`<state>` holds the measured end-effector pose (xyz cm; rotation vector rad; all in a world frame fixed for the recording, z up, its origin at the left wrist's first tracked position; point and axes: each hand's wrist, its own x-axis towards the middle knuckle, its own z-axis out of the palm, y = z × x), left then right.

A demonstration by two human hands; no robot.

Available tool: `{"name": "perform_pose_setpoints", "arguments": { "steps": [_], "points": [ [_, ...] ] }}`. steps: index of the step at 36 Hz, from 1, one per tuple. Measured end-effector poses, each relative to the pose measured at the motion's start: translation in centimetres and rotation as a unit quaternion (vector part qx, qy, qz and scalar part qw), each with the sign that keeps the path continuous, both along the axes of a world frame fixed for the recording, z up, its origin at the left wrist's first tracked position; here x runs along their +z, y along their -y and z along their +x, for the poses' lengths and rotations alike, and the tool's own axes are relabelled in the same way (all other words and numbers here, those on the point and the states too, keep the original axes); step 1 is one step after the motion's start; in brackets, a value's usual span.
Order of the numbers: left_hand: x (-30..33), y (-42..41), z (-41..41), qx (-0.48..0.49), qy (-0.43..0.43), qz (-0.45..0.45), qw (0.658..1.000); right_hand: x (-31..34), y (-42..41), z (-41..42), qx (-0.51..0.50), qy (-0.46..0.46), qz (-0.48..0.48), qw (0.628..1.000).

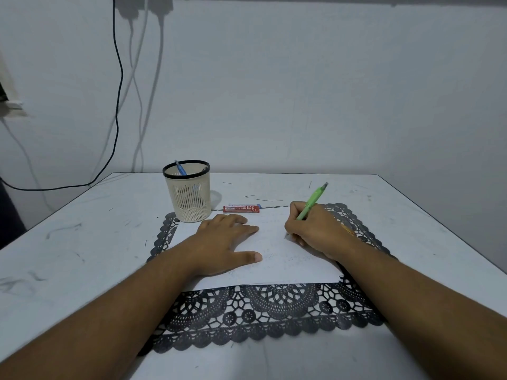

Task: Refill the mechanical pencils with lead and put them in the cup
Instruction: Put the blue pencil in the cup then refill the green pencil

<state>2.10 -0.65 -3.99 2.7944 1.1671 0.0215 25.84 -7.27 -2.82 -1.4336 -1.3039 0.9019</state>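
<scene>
The right hand (318, 231) grips the green pencil (311, 202) in a writing hold, tip on the paper (288, 259), probably testing the lead, though any marks are too faint to read. The left hand (227, 242) lies flat, fingers straight, pinning the sheet. Next: lift the pencil into the cup (189, 192), where a blue pencil (180, 167) already stands. The path leftward crosses the lead case (241, 209); the table (82, 229) beyond is open.

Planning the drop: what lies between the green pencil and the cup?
Head view: only the red lead case lies between green mechanical pencil and beige mesh cup.
</scene>
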Motion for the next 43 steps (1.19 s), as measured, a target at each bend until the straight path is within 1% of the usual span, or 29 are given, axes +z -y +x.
{"name": "perform_pose_setpoints", "arguments": {
  "steps": [7,13,22,29,37,43],
  "points": [
    [0.13,0.11,0.01,-0.002,0.003,-0.001,1.000,-0.02,-0.01,0.06,-0.006,0.018,-0.003,1.000],
    [0.33,0.38,0.00,0.000,0.006,-0.004,1.000,0.05,0.04,0.16,-0.020,0.040,0.030,0.999],
    [0.19,0.26,0.02,0.001,0.011,-0.005,1.000,0.13,0.08,0.13,-0.025,0.050,0.014,0.998],
    [0.05,0.09,0.03,0.003,0.010,0.001,1.000,0.41,0.30,-0.11,-0.020,0.034,-0.004,0.999],
    [0.17,0.12,0.07,0.000,0.005,0.001,1.000,0.30,0.14,0.23,-0.050,0.055,0.024,0.997],
    [0.27,0.35,0.06,0.001,0.002,0.001,1.000,0.50,0.38,-0.09,-0.048,0.072,0.016,0.996]
  ]
}}
